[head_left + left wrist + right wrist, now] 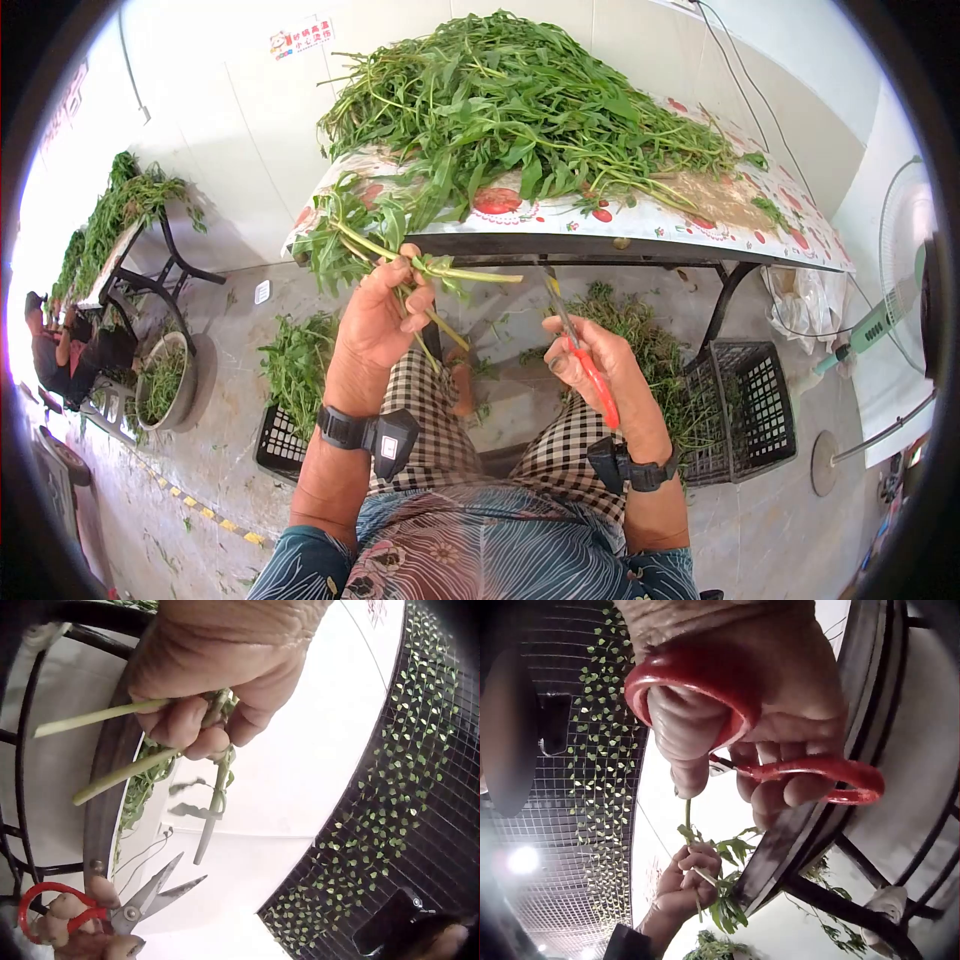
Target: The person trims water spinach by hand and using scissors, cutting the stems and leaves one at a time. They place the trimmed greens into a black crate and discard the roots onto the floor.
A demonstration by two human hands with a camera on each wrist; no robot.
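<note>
My left hand [378, 315] grips a small bunch of leafy green stems [475, 274], their bare ends pointing right and down, leaves on the far side. In the left wrist view, several stem ends [124, 776] stick out past the curled fingers. Red-handled scissors [593, 383] are in my right hand [612, 358], with thumb and fingers through the loops. Their blades [161, 891] stand apart in the left wrist view, a short way from the stems, with nothing between them. The right wrist view shows the red handles [847, 771] close up; the blades are mostly hidden there.
A big heap of leafy stems [500, 110] covers the patterned table [735, 240] ahead. Below stand a black crate [765, 400] at right and another crate [280, 445] at left with greens. A fan [880, 320] stands far right. Another person [65, 345] sits far left.
</note>
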